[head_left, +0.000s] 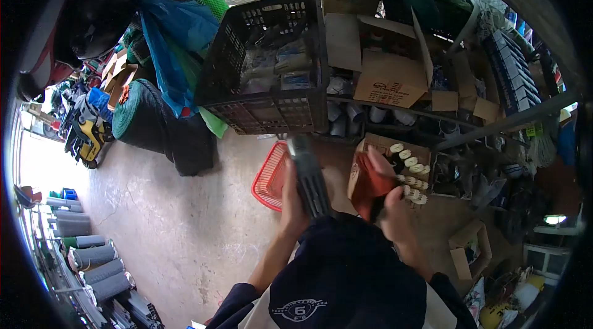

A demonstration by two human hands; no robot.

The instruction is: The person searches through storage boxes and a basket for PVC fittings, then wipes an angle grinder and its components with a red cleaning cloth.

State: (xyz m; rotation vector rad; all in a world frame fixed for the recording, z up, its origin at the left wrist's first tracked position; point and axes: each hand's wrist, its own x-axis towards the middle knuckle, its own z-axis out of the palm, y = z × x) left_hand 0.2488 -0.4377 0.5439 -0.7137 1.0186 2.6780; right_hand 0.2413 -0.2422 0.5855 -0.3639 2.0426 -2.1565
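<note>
My left hand is wrapped around a dark grey, ribbed, long object with a paler, shiny top end, held upright in front of my body. Its exact kind cannot be made out. My right hand is blurred, with its fingers around a flat red-orange piece that has a dark lower edge. Just beyond that hand is a cardboard box with several cream-coloured, toothed round pieces. A red plastic basket stands on the floor beyond my left hand, partly hidden by it.
A black crate with plastic-wrapped packs stands ahead. To its right is an open carton on a shelf. Rolls of dark netting lie at the left, and grey mesh rolls line the lower left. A small open box sits at the right.
</note>
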